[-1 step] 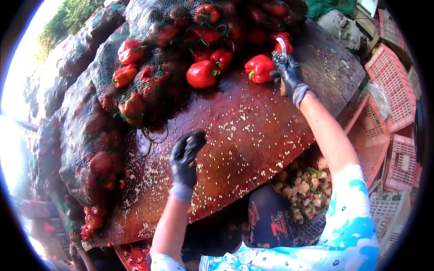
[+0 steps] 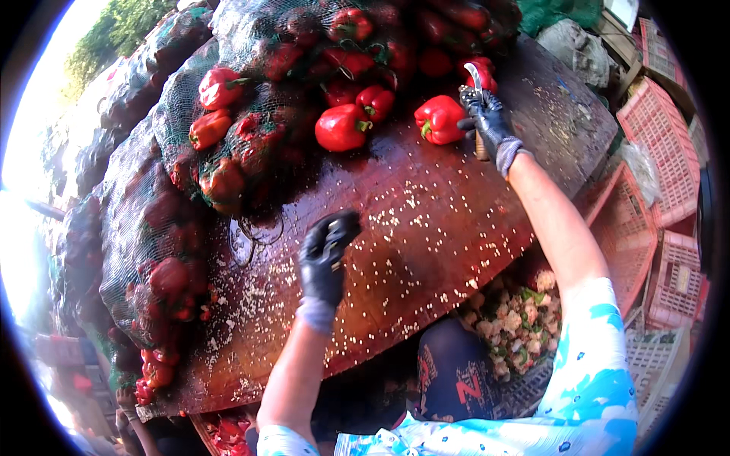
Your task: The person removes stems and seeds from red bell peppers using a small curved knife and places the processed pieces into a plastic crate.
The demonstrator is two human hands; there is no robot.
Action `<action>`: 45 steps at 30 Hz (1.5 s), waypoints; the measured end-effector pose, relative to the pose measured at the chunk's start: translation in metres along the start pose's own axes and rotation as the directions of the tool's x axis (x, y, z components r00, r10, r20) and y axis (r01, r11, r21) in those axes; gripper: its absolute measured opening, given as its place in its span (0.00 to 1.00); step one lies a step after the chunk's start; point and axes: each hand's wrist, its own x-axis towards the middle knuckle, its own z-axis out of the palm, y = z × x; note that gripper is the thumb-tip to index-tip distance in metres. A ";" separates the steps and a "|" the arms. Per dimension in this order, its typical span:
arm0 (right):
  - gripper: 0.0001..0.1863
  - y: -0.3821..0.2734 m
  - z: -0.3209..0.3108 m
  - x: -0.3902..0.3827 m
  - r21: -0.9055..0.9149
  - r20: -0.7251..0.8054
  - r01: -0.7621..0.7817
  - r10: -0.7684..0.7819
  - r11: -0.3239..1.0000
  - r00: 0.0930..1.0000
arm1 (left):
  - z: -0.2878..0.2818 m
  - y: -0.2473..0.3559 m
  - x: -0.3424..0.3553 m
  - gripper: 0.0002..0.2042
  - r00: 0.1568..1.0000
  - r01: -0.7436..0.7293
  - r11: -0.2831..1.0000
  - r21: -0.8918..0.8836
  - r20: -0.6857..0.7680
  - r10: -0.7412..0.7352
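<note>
My right hand (image 2: 490, 121), in a dark glove, is closed round a knife with a short curved blade (image 2: 473, 76); its wooden handle end shows below the palm. It is over the far right of the wet red-brown tabletop (image 2: 380, 296), beside a red bell pepper (image 2: 441, 119). Another red bell pepper (image 2: 480, 74) lies just behind the blade. Nearer me and to the left, my left hand (image 2: 325, 258), also gloved, hovers over the tabletop with its fingers loosely bent and apart, holding nothing visible. Two more red peppers (image 2: 341, 128) lie together beyond it.
Green net sacks (image 2: 156, 228) full of red peppers pile up along the left and far side. Pale seeds scatter over the table. A crate of cut pepper cores (image 2: 513, 327) stands below the near edge. Pink plastic crates (image 2: 660, 144) stack at right. Another person's hand (image 2: 125, 399) shows lower left.
My left hand has moved slightly right and a little farther away. My right hand keeps the knife in almost the same place, and the peppers lie as before.
</note>
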 end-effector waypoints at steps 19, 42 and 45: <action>0.22 0.006 0.170 -0.229 -0.310 0.696 -0.274 0.414 0.910 0.586 | -0.078 0.012 -0.043 0.19 0.876 -0.022 0.976 0.216 -0.467 0.123; 0.16 -0.037 0.213 -0.304 -0.591 0.724 -0.101 0.581 0.801 0.372 | -0.132 0.023 -0.123 0.17 0.764 -0.272 0.650 0.709 -0.252 0.594; 0.15 -0.023 0.213 -0.319 -0.546 0.695 -0.115 0.526 0.830 0.491 | -0.130 0.027 -0.121 0.17 0.792 -0.229 0.708 0.668 -0.295 0.534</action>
